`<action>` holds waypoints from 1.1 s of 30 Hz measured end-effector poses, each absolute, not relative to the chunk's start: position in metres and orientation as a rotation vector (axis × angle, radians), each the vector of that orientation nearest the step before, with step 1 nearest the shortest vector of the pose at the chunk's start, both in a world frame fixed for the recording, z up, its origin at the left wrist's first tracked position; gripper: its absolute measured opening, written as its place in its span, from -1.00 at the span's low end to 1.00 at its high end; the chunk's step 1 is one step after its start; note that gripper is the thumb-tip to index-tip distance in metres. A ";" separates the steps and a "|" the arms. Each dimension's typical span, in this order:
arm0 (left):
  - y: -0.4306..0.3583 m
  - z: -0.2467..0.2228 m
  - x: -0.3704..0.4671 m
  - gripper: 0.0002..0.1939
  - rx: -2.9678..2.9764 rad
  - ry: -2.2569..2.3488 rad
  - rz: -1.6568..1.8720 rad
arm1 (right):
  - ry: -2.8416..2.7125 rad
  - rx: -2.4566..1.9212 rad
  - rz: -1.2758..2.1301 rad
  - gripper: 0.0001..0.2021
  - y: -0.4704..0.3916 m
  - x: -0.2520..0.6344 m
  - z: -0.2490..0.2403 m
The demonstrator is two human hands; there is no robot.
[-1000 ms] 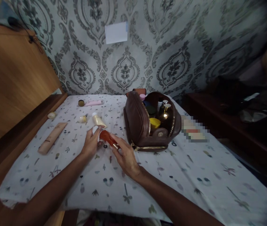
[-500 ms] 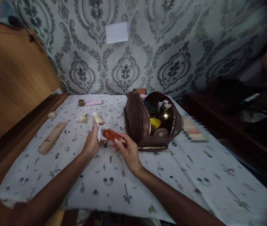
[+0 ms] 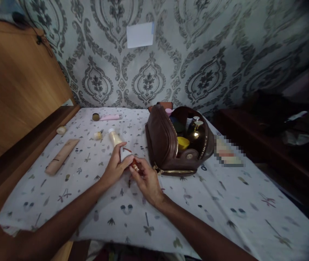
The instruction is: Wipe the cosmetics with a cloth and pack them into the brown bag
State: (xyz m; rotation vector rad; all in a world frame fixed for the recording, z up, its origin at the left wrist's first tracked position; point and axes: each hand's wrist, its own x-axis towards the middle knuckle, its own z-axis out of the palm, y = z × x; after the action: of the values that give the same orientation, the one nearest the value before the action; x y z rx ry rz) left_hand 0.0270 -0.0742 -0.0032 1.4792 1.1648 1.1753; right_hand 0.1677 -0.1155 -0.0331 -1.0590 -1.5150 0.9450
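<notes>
My left hand [image 3: 116, 163] is closed around a white cloth or wipe [image 3: 124, 153], pressing it onto a small amber-orange bottle [image 3: 134, 165]. The gold-coloured neck end of that bottle is pinched by the fingers of my right hand [image 3: 147, 181]. Most of the bottle's body is hidden under the cloth and my left fingers. Just beyond my left hand lies a cream-coloured bottle with a white cap [image 3: 114, 136]. To the right of my hands stands an unzipped brown toiletry bag [image 3: 158, 139], holding a yellow container [image 3: 183, 143] and a shiny gold bottle [image 3: 195, 135].
A beige tube [image 3: 62, 156], a small yellow jar [image 3: 98, 135], a pink stick with a dark round end [image 3: 111, 117] and a pale round item [image 3: 61, 130] lie on the left. A pixelated item [image 3: 228, 153] sits right of the bag. A wooden panel [image 3: 15, 69] borders the left.
The cloth and my left hand have come over the amber bottle's body, which showed plainly before. Both hands are now closer together. The view has shifted slightly.
</notes>
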 end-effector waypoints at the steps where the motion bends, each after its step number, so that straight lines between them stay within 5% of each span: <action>1: -0.073 -0.003 0.026 -0.55 1.505 1.182 1.169 | -1.528 -1.053 0.942 -0.69 -0.117 0.167 -0.033; 6: -0.069 -0.001 0.021 -0.75 1.619 1.257 1.217 | -1.617 -1.045 0.806 -0.68 -0.117 0.168 -0.030; 11: -0.063 -0.003 0.018 -0.74 1.434 1.255 1.263 | -1.619 -0.989 0.682 -0.76 -0.116 0.169 -0.026; 20: -0.073 -0.010 0.025 -0.44 1.535 1.094 1.150 | -1.222 -0.972 1.066 -0.70 -0.107 0.166 -0.032; 27: -0.062 -0.008 0.019 -0.73 1.577 1.306 1.219 | -1.134 -0.931 1.230 -0.63 -0.111 0.162 -0.023; 33: -0.062 -0.010 0.020 -0.61 1.374 1.261 1.281 | -0.967 -0.914 1.334 -0.61 -0.111 0.162 -0.018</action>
State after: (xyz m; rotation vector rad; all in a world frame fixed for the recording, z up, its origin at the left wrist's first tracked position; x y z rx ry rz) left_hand 0.0198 -0.0617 -0.0103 1.3736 1.2610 1.2811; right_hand 0.1621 -0.1109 -0.0176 -0.9140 -0.9673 1.3339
